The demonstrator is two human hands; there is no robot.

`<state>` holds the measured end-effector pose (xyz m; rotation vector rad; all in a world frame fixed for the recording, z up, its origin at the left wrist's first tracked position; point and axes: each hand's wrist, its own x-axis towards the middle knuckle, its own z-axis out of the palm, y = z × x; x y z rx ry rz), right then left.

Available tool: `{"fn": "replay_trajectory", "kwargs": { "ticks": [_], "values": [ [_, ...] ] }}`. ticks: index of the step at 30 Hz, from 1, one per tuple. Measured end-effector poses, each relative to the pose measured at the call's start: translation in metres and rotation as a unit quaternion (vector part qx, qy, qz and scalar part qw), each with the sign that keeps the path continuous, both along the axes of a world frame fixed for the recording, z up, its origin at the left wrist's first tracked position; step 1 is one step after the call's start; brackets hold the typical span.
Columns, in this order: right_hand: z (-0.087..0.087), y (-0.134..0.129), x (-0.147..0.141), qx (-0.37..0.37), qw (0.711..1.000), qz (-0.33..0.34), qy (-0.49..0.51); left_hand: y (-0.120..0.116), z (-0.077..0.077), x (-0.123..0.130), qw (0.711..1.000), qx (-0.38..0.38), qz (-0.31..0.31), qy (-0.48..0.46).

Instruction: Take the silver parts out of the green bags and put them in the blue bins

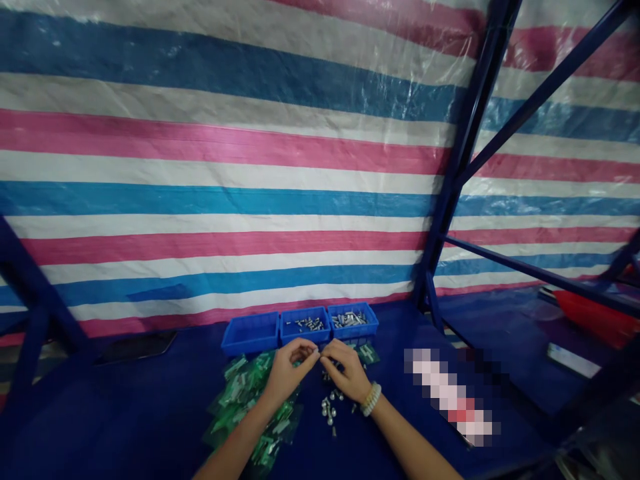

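Note:
My left hand [296,363] and my right hand [347,368] meet fingertip to fingertip in front of the blue bins. Both pinch closed around something small that the fingers mostly hide. Under and beside my left forearm spreads a pile of small clear bags with green print [240,393]. Loose shiny metal fittings [329,410] lie on the blue tabletop below my right hand, some partly covered by it. A middle blue bin [306,335] holds some small metal pieces, and the right blue bin [352,330] holds more of them.
The left blue bin [251,341] shows a bare floor. A dark flat object [137,347] lies at the far left. To the right are a blurred-out item [450,397], a blue metal frame [433,267] and a red container [595,317]. Striped sheeting [225,200] hangs behind.

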<state>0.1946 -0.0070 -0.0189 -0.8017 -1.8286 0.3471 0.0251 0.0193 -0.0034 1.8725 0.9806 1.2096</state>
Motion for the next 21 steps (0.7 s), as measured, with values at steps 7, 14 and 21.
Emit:
{"fn": "replay_trajectory", "kwargs": {
  "ticks": [7, 14, 21],
  "values": [
    [-0.005, 0.008, 0.009, -0.004, 0.995, -0.084, 0.052, 0.055, 0.028, -0.013, 0.971, 0.121, 0.094, 0.184],
    [-0.01, 0.012, 0.013, 0.014, 0.991, -0.123, 0.06, 0.009, 0.002, -0.005, 0.927, 0.107, -0.096, 0.348],
    [-0.01, 0.011, 0.012, 0.02, 0.99, -0.124, 0.062, 0.001, -0.022, 0.005, 0.921, 0.106, -0.087, 0.365]
  ]
}}
